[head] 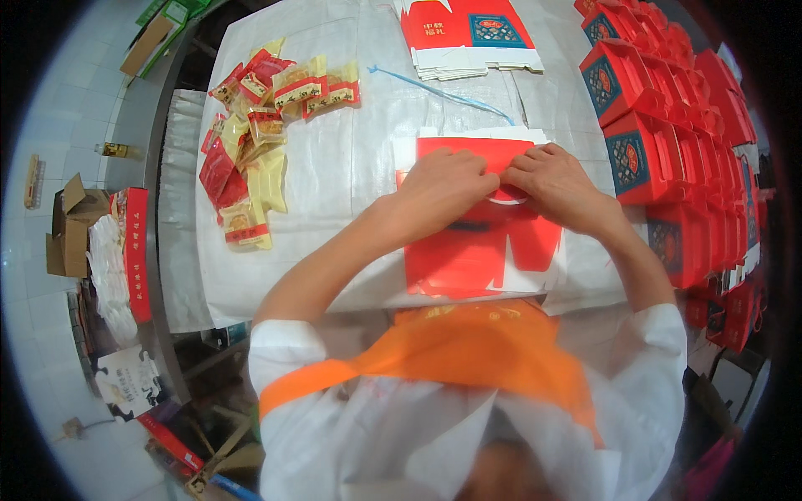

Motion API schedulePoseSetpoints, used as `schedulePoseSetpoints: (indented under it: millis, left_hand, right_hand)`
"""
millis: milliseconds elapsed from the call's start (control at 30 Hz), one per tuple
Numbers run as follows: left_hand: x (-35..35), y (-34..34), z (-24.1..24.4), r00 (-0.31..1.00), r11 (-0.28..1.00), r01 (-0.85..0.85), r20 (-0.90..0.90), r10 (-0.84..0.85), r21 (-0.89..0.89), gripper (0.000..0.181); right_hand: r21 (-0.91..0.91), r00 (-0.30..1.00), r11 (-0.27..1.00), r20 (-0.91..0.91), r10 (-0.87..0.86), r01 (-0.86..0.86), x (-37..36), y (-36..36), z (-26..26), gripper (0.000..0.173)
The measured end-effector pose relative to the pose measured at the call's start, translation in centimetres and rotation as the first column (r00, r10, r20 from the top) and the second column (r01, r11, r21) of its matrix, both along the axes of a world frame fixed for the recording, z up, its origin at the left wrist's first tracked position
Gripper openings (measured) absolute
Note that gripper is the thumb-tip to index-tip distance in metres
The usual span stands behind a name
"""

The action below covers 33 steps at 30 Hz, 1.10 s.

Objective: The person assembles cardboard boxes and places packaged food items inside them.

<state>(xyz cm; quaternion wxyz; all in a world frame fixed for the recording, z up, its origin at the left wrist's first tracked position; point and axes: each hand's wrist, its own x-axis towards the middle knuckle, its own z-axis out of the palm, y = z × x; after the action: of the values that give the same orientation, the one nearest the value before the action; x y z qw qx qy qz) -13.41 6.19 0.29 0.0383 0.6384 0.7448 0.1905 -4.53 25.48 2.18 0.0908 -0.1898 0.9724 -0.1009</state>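
A flat red carton blank with white edges lies on the covered table before me. My left hand grips it near its middle, fingers curled and thumb towards the right. Close beside it, my right hand holds the same part of the cardboard, at a curved cut whose white edge shows between the hands. Both sets of fingertips are partly hidden. Beyond the blank lies a stack of flat red carton blanks with a blue printed panel. A light blue plastic strap stretches between the stack and the blank in my hands.
Individually wrapped pastries are heaped on the table's left. Rows of folded red gift boxes are stacked along the right. White sheeting covers the table. Left of it are an opened cardboard box and a bottle.
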Motion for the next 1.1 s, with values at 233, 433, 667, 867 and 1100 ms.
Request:
schedulePoseSetpoints:
  millis: [233,433,667,867,1100]
  left_hand:
    - [-1.3,0.0,0.6,0.965,0.965,-0.239,-0.136,0.224,-0.110,0.008]
    - [-1.3,-0.5,1.9,0.948,0.942,-0.314,0.017,0.318,-0.116,0.029]
    - [-1.5,-6.0,-3.1,0.526,0.701,-0.683,0.803,0.279,0.204,0.040]
    - [0.5,-4.9,-5.5,0.306,0.698,-0.710,0.934,0.185,0.094,0.041]
    - [1.0,-4.6,-5.5,0.317,0.703,-0.706,0.926,0.207,0.084,0.043]
  right_hand:
    - [-0.066,0.968,0.983,0.195,-0.155,0.171,-1.5,0.1,1.3,0.017]
    - [-0.078,0.993,0.995,0.108,-0.045,0.054,-4.7,-4.1,-0.8,0.020]
    - [-0.341,0.987,0.930,0.125,-0.099,0.137,-4.3,-5.8,-2.2,0.020]
    - [-0.291,0.989,0.948,0.118,-0.094,0.125,-4.7,-6.2,-2.5,0.018]
    - [-0.259,0.999,0.965,0.020,-0.039,0.043,-4.3,-6.2,-2.6,0.023]
